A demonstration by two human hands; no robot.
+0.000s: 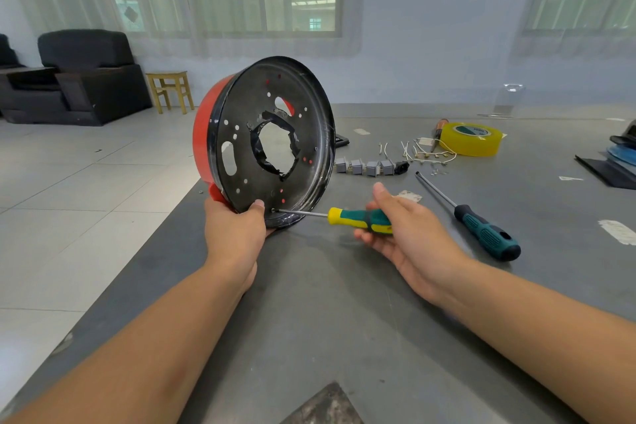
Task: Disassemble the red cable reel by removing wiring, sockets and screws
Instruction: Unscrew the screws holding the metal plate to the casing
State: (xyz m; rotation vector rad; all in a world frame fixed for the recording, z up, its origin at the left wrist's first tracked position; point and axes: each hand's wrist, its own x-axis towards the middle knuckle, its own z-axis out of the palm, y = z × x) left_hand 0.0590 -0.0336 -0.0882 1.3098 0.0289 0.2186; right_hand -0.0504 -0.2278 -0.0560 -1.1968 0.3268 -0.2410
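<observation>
The red cable reel stood on edge at the left side of the grey counter, its black perforated flange facing the camera and tilted slightly back, the red drum showing behind on the left. A ragged central hole ringed with black tape opened in the flange. The left hand gripped the reel's lower rim, thumb pressed on the black face and the other fingers curled behind, out of sight. The right hand held a yellow-and-green screwdriver nearly level, the fingers curled loosely round the handle with the thumb raised off it; the tip met a screw hole low on the flange, just beside the left thumb.

Behind the right hand, a row of grey sockets lay on the counter with a small black part at its right end, and near them a scatter of short white wires and a few tiny screws (too small to count). A second, longer screwdriver with a dark green handle lay to the right, apart from the hand. A roll of yellow tape rested farther back, a red-handled tool just beside it.
</observation>
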